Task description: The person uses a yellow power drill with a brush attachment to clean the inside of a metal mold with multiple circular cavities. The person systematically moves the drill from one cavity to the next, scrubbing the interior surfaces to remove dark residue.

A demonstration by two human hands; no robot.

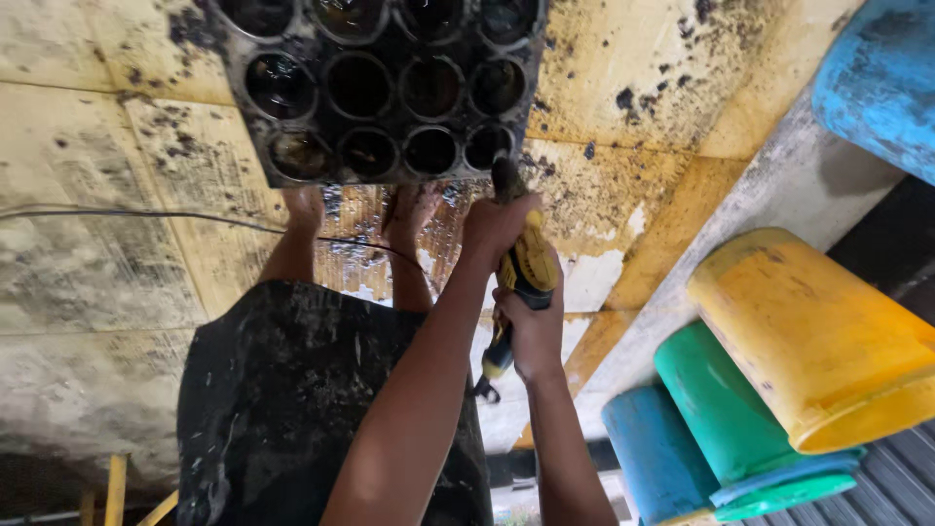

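Power tool: a yellow and black power tool [526, 268] is held in both hands, low in the middle of the view, with its dark tip at the lower edge of the metal tray.
Left hand: the left hand [495, 222] is wrapped tight around the top of the tool, close to the tip.
Right hand: the right hand [534, 336] is clamped on the tool's handle, lower down.
Metal tray: a black, greasy metal tray [380, 93] with rows of round holes lies flat on the floor, just past the bare feet [304, 209].
Could slip: the tray looks oily, so I think the tip could skid off the rim and jump toward the toes, which are very near.
Could trip: a thin black cable [146, 214] runs across the floor by the feet and could catch a foot or get pulled.
Could tilt: nothing holds the tray down, so a hard push may make it slide.
Floor: yellow boards [117, 146], stained with black spots and grey smears.
Room: a grey concrete ledge [779, 185] runs along the right, with a yellow bucket [818, 331], a green bucket [726, 409] and blue buckets [653, 453] lying on their sides.
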